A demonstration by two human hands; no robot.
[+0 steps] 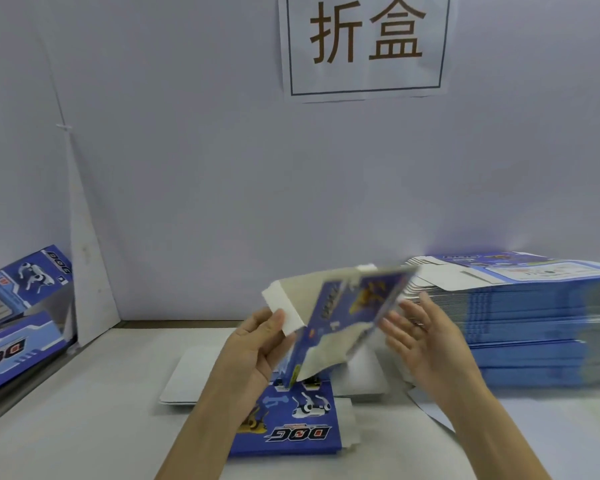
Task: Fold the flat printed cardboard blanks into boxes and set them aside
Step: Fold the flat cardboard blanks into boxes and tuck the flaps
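A blue printed cardboard blank [347, 313], partly opened and tilted, is held above the table's middle. My left hand [257, 344] grips its left side, the thumb on a white flap. My right hand [420, 337] is at the blank's right edge with fingers spread and fairly straight; motion blur hides whether they touch it. Under the hands lies another blue blank or box [291, 427] printed "DOG". A tall stack of flat blue blanks [520, 320] stands at the right.
Folded blue boxes [18, 306] lie at the left, beyond the table's edge. A white sheet [194, 375] lies flat behind the lower blank. A white wall with a paper sign [364, 43] closes off the back. Bare table surface [84, 427] shows at the front left.
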